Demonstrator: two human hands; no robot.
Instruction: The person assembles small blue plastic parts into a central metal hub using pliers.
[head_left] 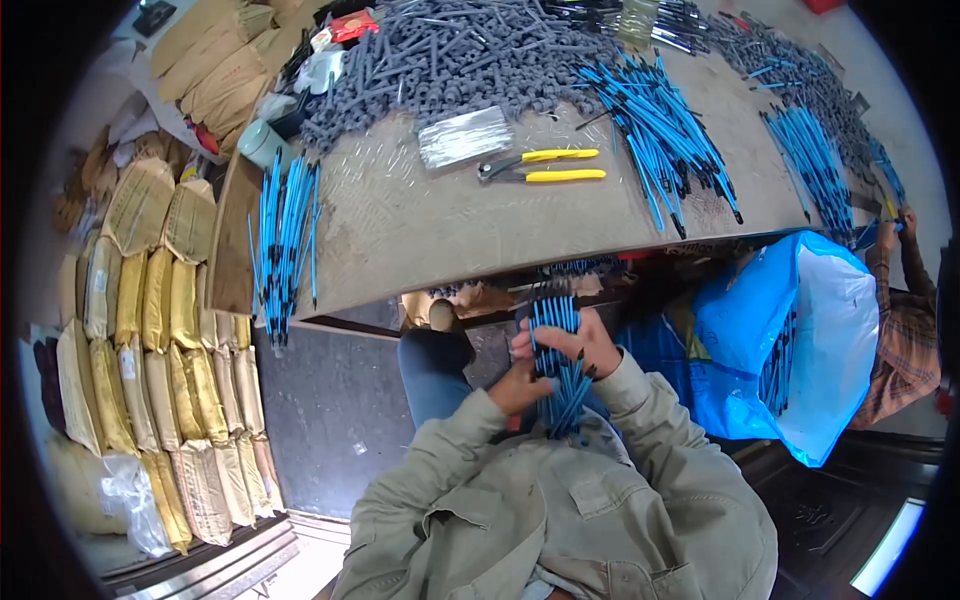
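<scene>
A: Where do your rods (553,318) sit, and how gripped?

B: Bundled before your jacket (520,500), just below the bench (400,235) edge; right hand (592,346) clasps them, thumb across the front; left hand (517,388) closes lower down, some fingers hidden; two holds, probably to keep the loose bundle together

A: And your pliers (562,176)?

B: Flat on the bench, yellow handles pointing right, seemingly for easy pickup; open sack (735,330) at your right, rods inside

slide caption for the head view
Left hand and right hand hold blue rods before a bench bearing yellow-handled pliers.
</scene>
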